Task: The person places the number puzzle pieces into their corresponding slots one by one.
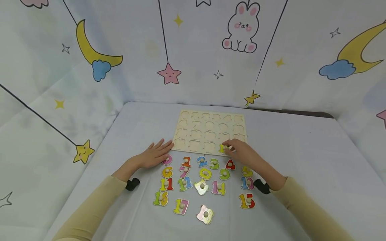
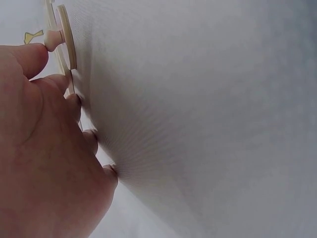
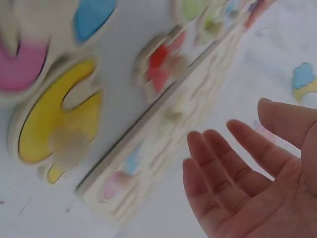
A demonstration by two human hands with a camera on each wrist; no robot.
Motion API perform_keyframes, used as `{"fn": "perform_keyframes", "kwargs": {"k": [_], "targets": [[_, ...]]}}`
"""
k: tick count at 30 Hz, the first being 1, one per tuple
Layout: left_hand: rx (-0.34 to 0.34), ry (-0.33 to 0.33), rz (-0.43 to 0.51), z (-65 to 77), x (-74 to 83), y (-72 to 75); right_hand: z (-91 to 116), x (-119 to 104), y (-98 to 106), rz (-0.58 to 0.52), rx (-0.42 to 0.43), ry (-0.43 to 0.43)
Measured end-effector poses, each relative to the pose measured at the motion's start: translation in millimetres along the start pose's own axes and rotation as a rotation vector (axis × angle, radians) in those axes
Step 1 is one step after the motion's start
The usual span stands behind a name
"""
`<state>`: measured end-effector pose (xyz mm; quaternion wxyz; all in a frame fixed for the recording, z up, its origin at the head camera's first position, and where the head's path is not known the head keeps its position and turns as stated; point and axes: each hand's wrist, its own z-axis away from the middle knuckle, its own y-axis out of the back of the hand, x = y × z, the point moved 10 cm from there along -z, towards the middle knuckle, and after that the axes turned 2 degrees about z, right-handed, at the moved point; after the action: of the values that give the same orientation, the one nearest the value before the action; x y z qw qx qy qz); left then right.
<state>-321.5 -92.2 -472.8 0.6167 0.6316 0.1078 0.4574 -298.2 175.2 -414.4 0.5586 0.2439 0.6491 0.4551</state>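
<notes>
My left hand (image 1: 153, 155) lies palm down with fingers spread, fingertips at the left corner of the wooden number puzzle board (image 1: 190, 154). Its thumb is right by the knob of the pink 0 piece (image 1: 167, 160); the left wrist view shows the thumb tip against a knob (image 2: 53, 39). Over the board's near right corner, my right hand (image 1: 240, 150) partly hides a yellow number piece (image 1: 221, 148) starting with 1. In the right wrist view that hand's fingers are loosely bent with nothing between them, beside the board, where a pink-and-blue piece (image 3: 116, 183) sits.
Several knobbed number pieces lie in rows on the white tablecloth near me, among them a red 4 (image 1: 230, 164), a yellow 5 (image 1: 247, 171) and a 15 (image 1: 247, 201). Two pieces (image 1: 205, 214) shine with glare. A patterned cloth wall (image 1: 193, 93) stands behind the table.
</notes>
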Motion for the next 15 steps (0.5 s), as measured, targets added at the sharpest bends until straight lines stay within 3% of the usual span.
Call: {"fn": "perform_keyframes", "kwargs": {"k": [4,11,15], "targets": [[0.003,0.001,0.003,0.2,0.1,1.7,23,-34,-5,0.072,0.000,0.107],[0.002,0.002,0.003,0.7,-2.8,-1.1,76,-108,-53,0.325,-0.142,0.561],[0.004,-0.002,0.005,0.2,-1.9,-1.5,103,-131,-80,0.438,-0.147,0.722]]}}
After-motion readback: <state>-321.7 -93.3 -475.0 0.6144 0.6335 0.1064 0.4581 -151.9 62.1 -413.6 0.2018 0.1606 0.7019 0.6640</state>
